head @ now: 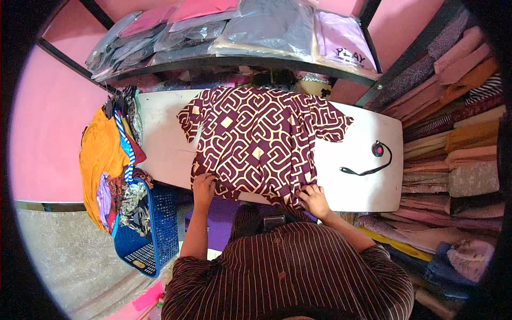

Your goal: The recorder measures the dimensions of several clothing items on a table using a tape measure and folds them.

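Note:
A short-sleeved maroon shirt (256, 136) with a cream geometric pattern lies spread across the white tabletop (372, 184), its sleeves out to both sides. The lower edge of the garment hangs slightly over the table's near side. My left hand (204, 188) grips the cloth at the lower left corner, fingers curled over it. At the lower right corner, the fabric is bunched between the fingers of my right hand (315, 199). Both hands partly cover the cloth they hold.
A blue plastic basket (163, 228) stands at left below a heap of clothes (102, 148). A small round black device (377, 149) with a strap lies on the table's right. Bagged garments (264, 30) fill a shelf behind; folded fabrics (460, 144) are stacked at right.

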`<action>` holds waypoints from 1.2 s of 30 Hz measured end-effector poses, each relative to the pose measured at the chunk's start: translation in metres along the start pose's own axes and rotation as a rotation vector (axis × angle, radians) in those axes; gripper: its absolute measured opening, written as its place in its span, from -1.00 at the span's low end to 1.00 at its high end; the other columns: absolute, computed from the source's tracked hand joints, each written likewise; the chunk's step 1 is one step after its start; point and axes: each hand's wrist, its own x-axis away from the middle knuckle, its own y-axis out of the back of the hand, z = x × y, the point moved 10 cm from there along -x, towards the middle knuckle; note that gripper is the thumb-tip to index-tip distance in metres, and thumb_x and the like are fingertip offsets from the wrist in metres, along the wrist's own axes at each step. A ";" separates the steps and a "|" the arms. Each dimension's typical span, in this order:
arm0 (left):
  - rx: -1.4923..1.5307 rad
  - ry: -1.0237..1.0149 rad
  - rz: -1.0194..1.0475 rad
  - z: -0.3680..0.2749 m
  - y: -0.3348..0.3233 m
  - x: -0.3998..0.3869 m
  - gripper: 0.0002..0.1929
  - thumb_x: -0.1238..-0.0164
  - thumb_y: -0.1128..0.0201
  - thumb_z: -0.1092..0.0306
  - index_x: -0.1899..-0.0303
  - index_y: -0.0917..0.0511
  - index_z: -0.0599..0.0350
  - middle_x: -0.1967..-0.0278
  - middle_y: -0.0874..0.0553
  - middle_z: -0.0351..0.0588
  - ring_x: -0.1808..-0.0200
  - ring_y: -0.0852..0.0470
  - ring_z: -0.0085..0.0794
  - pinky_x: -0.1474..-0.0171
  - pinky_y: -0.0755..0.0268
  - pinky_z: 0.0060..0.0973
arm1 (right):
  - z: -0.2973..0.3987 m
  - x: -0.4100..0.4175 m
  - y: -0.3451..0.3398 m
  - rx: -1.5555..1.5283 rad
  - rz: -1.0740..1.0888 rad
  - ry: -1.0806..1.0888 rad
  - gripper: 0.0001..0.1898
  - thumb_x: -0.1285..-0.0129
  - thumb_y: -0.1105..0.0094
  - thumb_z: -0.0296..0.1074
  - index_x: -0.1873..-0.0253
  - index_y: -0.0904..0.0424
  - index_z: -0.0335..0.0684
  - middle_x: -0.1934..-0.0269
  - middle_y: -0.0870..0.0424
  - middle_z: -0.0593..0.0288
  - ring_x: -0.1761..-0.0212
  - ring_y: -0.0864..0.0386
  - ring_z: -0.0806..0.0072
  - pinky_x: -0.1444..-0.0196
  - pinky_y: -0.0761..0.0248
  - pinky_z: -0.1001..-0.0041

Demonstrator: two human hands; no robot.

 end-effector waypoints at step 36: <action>1.127 0.249 -0.384 0.013 0.061 0.021 -0.56 -0.05 -0.15 0.75 -0.04 -0.42 0.30 -0.02 -0.55 -0.01 -0.06 -0.54 -0.38 -0.21 -0.34 -0.48 | 0.027 -0.004 0.006 -0.205 -0.365 -0.494 -0.83 -0.07 -0.18 -0.43 0.21 -0.54 -0.30 0.29 -0.66 -0.12 0.24 -0.61 -0.04 0.14 -0.46 0.15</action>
